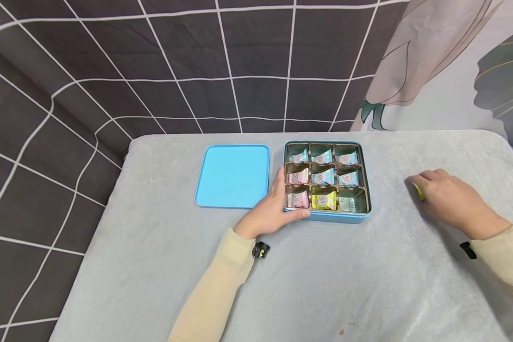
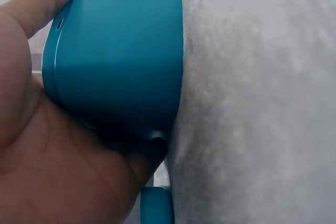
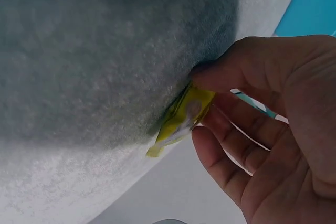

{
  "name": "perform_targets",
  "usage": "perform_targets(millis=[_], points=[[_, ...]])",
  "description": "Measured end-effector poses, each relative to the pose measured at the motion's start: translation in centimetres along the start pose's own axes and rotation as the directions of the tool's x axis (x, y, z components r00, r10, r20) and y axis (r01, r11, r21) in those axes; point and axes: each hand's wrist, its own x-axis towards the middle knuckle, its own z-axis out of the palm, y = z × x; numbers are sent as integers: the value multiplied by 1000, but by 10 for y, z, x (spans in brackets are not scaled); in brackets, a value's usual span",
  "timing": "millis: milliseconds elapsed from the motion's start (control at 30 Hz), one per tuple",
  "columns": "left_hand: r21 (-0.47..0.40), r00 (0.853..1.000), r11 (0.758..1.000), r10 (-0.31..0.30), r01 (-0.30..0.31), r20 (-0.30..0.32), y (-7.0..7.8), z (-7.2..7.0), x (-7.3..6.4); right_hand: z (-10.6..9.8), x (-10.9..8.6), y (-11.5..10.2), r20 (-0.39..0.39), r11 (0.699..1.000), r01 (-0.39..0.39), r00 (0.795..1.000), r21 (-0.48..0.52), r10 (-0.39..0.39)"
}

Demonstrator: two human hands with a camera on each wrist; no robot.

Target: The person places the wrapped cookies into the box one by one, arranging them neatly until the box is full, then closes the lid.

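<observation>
A blue tin [image 1: 337, 217] stands on the cloth-covered table, its divided tray uncovered. Blue, pink and yellow wrapped candies fill most compartments; the front right one holds none. My left hand [image 1: 267, 209] grips the tin's near left corner, thumb along the front wall and fingers along the left side. The left wrist view shows the tin's wall [image 2: 121, 51] against the palm side. Well to the right of the tin, my right hand [image 1: 457, 199] pinches a yellow wrapped candy [image 3: 184, 116] between thumb and fingers, close to the cloth. Part of that candy is hidden by the fingers.
A blue lid [image 1: 232, 175] lies flat to the left of the tin. Grey cloth [image 1: 154, 266] covers the table. Behind the table's far edge hangs a dark curtain with a white grid [image 1: 256, 52], and a patterned light curtain [image 1: 444, 57] hangs at the right.
</observation>
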Motion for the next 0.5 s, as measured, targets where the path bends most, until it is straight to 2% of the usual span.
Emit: perform_targets(millis=[333,500], points=[[-7,1000,1000,11,-11,-1,0,0,0,-1,1,3,18,1000,-14,1000,4,14],[-5,1000,1000,11,-11,-4,-1,0,1,-4,1,2,83,998,-57,995,1,57]])
